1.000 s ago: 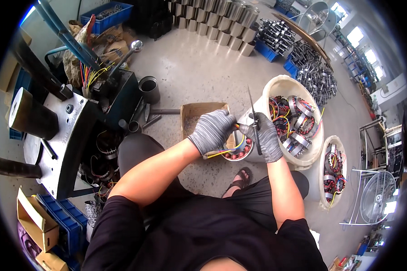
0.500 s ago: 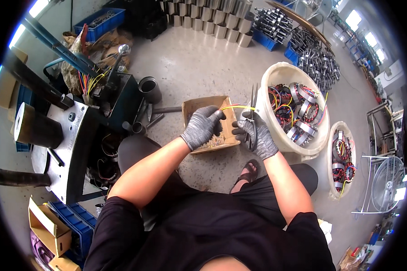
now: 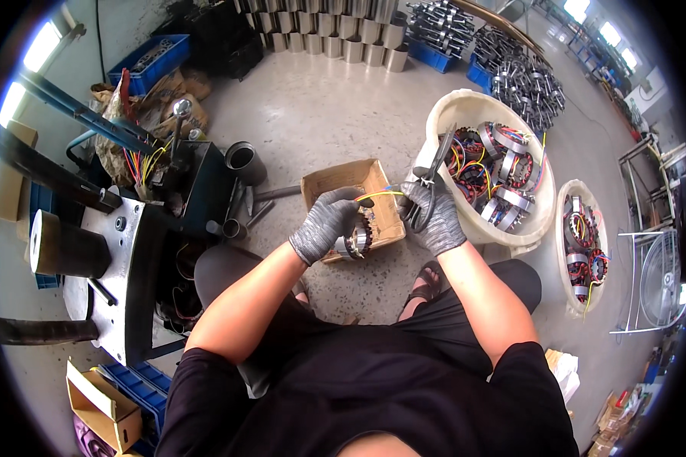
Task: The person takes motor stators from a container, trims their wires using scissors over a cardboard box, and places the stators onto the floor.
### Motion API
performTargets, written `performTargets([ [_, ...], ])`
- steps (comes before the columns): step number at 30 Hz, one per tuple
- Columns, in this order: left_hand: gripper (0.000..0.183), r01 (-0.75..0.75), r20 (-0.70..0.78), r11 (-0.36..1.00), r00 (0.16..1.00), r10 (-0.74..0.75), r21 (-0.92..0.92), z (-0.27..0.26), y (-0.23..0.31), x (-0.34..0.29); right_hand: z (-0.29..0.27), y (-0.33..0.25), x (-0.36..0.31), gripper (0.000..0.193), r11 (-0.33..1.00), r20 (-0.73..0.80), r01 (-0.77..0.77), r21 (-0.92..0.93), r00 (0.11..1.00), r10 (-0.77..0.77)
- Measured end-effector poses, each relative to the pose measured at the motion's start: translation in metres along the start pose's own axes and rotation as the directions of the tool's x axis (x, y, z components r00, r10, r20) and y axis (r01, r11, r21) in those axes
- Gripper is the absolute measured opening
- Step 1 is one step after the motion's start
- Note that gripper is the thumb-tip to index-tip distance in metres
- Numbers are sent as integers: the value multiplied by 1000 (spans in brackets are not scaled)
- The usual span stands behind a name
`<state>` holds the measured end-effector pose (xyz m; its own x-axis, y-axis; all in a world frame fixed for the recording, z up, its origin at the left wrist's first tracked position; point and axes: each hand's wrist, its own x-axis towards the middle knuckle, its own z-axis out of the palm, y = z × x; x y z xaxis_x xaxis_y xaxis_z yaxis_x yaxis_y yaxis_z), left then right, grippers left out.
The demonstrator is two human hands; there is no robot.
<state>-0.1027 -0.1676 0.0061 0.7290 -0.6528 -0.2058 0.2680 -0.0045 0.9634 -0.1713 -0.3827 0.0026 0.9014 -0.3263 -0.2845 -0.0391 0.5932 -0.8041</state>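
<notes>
Gloved hands working a motor stator over a cardboard box.

Left hand grips a wound stator from above; right hand is clenched around long-handled pliers and touches a yellow wire running from the stator. Just beyond both hands lies the open cardboard box. Right of the right hand stands a white tub of stators, a second tub farther right.

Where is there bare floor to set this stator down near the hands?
Bare concrete floor lies between the cardboard box, the grey pipe and the far row of metal cylinders. A smaller patch sits just below the box. Crowded: the white tub at right and the machine at left.
</notes>
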Motion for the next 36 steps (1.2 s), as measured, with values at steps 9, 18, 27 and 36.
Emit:
performTargets([
  [9,21,87,-105,920,985,-137,-382,-5,-19,9,9,3,-19,45,925,114,60,-376,993,-18],
  [18,20,-2,-284,943,954,-98,-332,-21,-19,15,10,-4,-24,41,878,-39,-103,-466,995,96],
  [27,18,-49,-361,944,930,-76,-326,-22,-18,17,0,38,-35,59,860,106,-444,-252,871,480],
  [36,13,-33,-326,948,942,-76,-318,-23,-30,15,19,29,-30,46,839,114,-399,-369,877,467],
])
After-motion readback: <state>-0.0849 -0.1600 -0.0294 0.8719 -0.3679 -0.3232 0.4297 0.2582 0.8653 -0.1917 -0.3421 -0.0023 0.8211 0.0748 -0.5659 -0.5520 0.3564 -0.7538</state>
